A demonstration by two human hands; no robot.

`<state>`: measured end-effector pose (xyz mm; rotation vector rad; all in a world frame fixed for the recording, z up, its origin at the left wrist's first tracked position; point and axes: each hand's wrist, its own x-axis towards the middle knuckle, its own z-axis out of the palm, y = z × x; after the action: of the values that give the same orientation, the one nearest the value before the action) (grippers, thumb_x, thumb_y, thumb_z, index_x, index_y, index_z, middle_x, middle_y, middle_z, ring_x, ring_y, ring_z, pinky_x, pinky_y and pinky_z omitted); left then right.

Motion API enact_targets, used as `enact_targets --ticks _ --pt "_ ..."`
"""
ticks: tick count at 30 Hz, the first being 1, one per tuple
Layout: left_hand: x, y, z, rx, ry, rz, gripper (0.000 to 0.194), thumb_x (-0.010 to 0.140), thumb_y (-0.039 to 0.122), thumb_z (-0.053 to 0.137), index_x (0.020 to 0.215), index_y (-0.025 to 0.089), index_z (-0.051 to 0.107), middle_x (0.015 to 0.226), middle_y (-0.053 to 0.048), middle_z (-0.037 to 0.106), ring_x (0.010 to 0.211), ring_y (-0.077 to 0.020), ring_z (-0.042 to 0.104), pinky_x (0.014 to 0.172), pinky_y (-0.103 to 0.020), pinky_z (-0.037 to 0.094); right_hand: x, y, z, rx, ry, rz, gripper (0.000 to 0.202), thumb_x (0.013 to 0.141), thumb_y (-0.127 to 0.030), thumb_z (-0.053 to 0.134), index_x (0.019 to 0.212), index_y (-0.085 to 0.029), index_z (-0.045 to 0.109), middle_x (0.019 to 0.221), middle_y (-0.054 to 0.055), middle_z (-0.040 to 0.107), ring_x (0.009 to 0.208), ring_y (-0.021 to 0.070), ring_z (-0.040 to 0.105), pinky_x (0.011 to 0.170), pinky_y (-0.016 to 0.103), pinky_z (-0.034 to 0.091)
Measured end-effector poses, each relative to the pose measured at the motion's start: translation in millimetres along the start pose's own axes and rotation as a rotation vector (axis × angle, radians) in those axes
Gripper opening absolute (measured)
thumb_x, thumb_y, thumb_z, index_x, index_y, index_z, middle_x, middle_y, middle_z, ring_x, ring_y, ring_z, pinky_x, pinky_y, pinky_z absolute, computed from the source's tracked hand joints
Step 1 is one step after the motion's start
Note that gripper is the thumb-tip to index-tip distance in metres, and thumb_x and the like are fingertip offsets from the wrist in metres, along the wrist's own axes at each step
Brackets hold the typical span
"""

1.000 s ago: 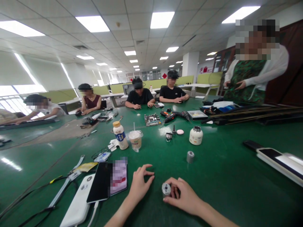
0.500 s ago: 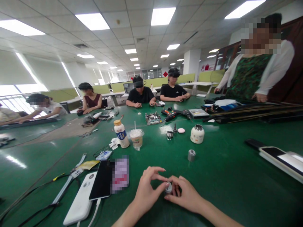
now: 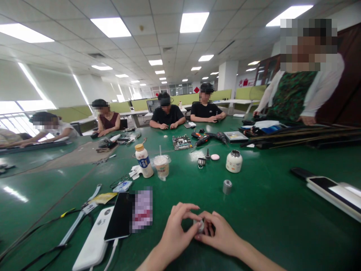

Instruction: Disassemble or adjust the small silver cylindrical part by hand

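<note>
Grey cylinder [image 3: 200, 228] sits between the hands, low and central, on or just above the worktop [image 3: 262, 214] — can't tell if its base touches.

Right hand [image 3: 222, 234]: half curled, gripping from the right, thumb on the near side, fingers on the far side. Left hand [image 3: 179, 229]: thumb and forefinger nearly together at the top, another finger stretched out free; can't tell whether it pinches or only touches.

Second cylinder [image 3: 227, 187], similar grey, stands upright beyond the right hand, nearer than the white jar [image 3: 234, 162].

Handling, my read: looks like metal, so heavy for its size, rigid, no give, hard to hurt by squeezing. Smooth round wall could slip or spin in dry fingers, worse if oily. Best hold: thumb opposing two fingers across mid-wall, right hand as anchor, top left free for the left. Avoid sideways push at the rim — it'd rock. Top face mostly covered by fingers, so no call on detail there.
</note>
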<state>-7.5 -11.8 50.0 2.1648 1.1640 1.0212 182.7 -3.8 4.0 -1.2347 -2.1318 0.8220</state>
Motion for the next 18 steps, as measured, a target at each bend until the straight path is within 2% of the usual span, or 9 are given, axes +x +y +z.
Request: enact_targets --ticks 6,10,12,18 --pt "0.6 -1.7 -3.0 0.029 -0.024 0.012 0.039 0.08 0.011 0.065 0.114 0.027 0.056 0.092 0.0 0.078 0.101 -0.0268 0.06 0.091 -0.043 0.041 0.7 1.7 0.8 0.031 -0.01 -0.015 0.03 0.077 -0.044 0.074 0.098 -0.025 0.062 0.065 -0.009 0.063 0.06 0.0129 0.058 0.072 0.026 0.037" --pt "-2.8 1.2 -4.2 0.006 -0.054 0.054 0.059 0.074 0.001 0.057 0.125 0.028 0.05 0.113 -0.002 0.072 0.108 -0.0244 0.058 0.097 -0.041 0.039 0.7 3.1 2.4 0.013 0.0 -0.011 0.027 0.077 -0.04 0.074 0.094 -0.023 0.062 0.066 -0.008 0.064 0.061 0.0135 0.058 0.07 0.026 0.036" --pt "-3.3 2.3 -4.4 0.01 -0.036 0.066 0.066 0.073 0.001 0.057 0.131 0.028 0.045 0.121 -0.003 0.068 0.113 -0.0245 0.055 0.099 -0.042 0.037 0.4 2.9 2.5 0.013 -0.001 -0.01 0.027 0.078 -0.039 0.073 0.096 -0.024 0.062 0.066 -0.008 0.064 0.06 0.0132 0.057 0.07 0.026 0.036" --pt "1.1 -3.2 -0.7 0.082 -0.004 0.001 0.052 0.079 0.014 0.067 0.125 0.028 0.048 0.092 0.001 0.073 0.101 -0.0261 0.058 0.092 -0.043 0.037 0.1 0.6 1.1 0.009 0.006 -0.02 0.029 0.078 -0.043 0.074 0.098 -0.025 0.062 0.063 -0.009 0.063 0.058 0.013 0.057 0.07 0.026 0.037"
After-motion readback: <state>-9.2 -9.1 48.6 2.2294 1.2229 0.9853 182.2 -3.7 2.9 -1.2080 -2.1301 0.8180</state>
